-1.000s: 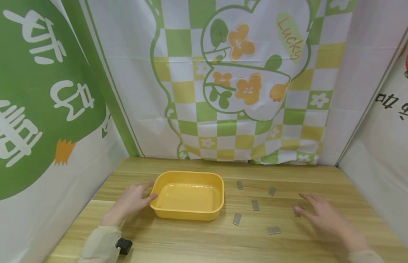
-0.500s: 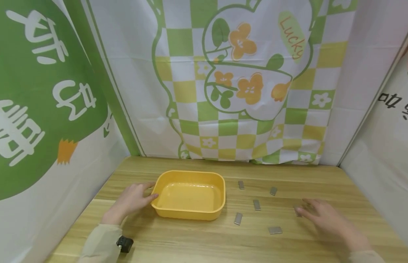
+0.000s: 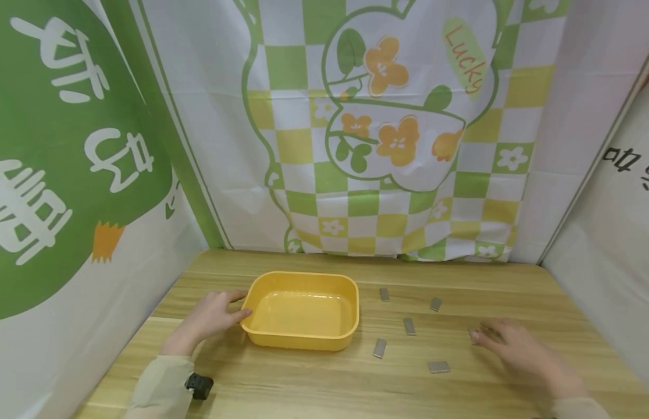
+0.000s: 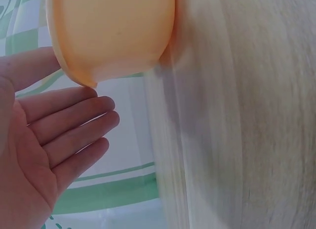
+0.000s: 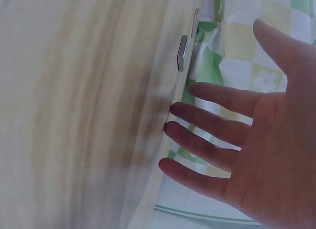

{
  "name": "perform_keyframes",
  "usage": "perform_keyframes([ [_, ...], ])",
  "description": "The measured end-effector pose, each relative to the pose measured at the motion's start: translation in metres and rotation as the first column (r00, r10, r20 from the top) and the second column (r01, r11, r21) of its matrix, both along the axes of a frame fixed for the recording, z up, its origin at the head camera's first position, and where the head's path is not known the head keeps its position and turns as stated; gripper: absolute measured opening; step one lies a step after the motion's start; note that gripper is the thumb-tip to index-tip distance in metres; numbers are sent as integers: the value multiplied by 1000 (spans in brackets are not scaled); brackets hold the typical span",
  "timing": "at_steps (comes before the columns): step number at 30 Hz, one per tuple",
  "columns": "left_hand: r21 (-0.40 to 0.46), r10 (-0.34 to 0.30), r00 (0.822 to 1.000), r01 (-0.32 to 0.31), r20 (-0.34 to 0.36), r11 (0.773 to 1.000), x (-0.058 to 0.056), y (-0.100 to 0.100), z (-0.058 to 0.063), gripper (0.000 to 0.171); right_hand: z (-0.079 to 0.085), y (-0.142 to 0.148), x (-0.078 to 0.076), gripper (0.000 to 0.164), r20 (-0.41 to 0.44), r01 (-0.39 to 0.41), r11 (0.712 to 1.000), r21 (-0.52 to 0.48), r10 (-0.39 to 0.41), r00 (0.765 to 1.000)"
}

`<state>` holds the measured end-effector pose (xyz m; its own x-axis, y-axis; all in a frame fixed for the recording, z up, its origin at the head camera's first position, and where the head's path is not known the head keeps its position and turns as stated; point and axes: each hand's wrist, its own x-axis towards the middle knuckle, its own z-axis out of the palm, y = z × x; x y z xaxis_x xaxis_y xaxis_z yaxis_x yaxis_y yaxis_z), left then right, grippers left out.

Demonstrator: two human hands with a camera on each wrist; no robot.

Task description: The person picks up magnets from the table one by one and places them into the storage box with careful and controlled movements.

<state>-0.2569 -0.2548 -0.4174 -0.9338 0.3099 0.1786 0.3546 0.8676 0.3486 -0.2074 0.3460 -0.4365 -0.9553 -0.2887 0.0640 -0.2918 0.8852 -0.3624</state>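
Observation:
In the head view, my left hand is at the left end of a yellow plastic box. Its thumb lies over the rim and the index finger touches the outside, pinching the edge; the left wrist view shows the other fingers extended beside the box wall. On the right, my right hand hovers low over the table by a small grey metal block, partly covered by the thumb. In the right wrist view, its fingers are spread with nothing between them, and a metal block lies beyond the fingertips.
Several similar flat grey blocks lie scattered between box and right hand, among them a front block and one closest to the box. Fabric printed with a checked pattern hangs behind the wooden table.
My right hand's fingers have lowered and drawn in slightly near the block. The left hand stays on the box rim, and the box and blocks have not moved on the table.

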Motion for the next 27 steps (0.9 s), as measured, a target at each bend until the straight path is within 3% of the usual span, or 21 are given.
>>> perform_keyframes([
  [7,17,-7,1000,7,22,1000,-3,-2,-1,49,-1,0,1,59,13,14,1000,4,-15,1000],
  [16,24,-2,999,1,38,1000,-5,-4,-2,50,-7,1,-2,57,-41,39,998,42,-37,998],
  [27,46,2,999,-4,47,999,-6,-4,-2,50,-10,3,-7,54,-59,41,999,19,-40,997],
])
